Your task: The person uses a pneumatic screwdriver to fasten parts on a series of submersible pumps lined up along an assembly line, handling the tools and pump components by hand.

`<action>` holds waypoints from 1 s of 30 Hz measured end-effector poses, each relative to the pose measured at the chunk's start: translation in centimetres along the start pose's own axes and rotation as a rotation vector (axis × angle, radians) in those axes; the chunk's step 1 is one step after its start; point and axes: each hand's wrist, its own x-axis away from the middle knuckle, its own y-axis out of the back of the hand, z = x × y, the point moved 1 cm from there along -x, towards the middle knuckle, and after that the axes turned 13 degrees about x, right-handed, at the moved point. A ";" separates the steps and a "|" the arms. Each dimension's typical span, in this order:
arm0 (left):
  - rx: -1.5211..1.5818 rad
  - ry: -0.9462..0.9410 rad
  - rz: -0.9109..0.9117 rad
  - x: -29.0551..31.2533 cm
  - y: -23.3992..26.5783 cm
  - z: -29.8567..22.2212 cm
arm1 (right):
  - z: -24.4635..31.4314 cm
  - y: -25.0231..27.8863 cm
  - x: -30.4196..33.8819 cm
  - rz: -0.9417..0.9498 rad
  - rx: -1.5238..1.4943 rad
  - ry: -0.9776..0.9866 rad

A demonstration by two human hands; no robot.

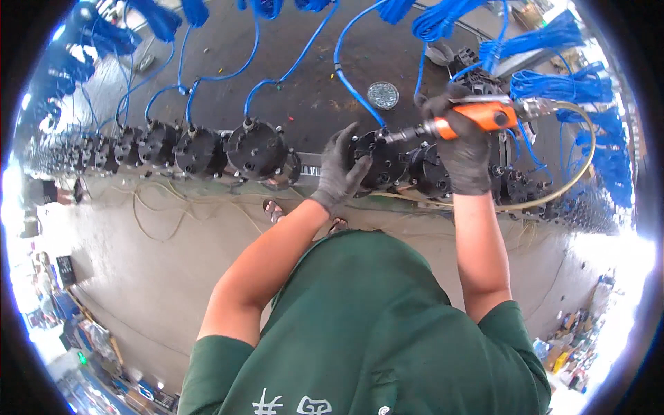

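Note:
My right hand (465, 149), in a dark grey glove, is closed around an orange air screwdriver (484, 116) with a hose at its back end. The driver's metal tip (401, 135) points left and meets the top of a round black housing (379, 164), near where a blue cable (356, 93) enters it. At that housing's left side my gloved left hand (340, 166) rests with thumb and fingers spread, touching its edge. Whether it grips the housing I cannot make out exactly. Another black housing (256, 149) stands to the left of this hand.
More black housings (158, 143) line the bench edge on both sides. A round dish of small metal parts (382, 95) sits on the dark bench top (297, 111). Blue cable bundles (546, 86) lie along the far side. The yellowish air hose (588, 149) loops at right.

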 end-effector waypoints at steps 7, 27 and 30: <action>-1.031 -0.067 0.408 -2.8 -6.6 -10.6 | -2.9 12.4 5.1 0.005 -0.274 -0.135; -0.926 0.493 0.984 -25.0 -7.2 -1.3 | -6.3 13.1 7.2 -0.080 -0.242 -0.118; -0.878 0.730 0.791 -25.9 -5.9 -0.5 | -6.5 12.7 7.0 -0.090 -0.199 -0.115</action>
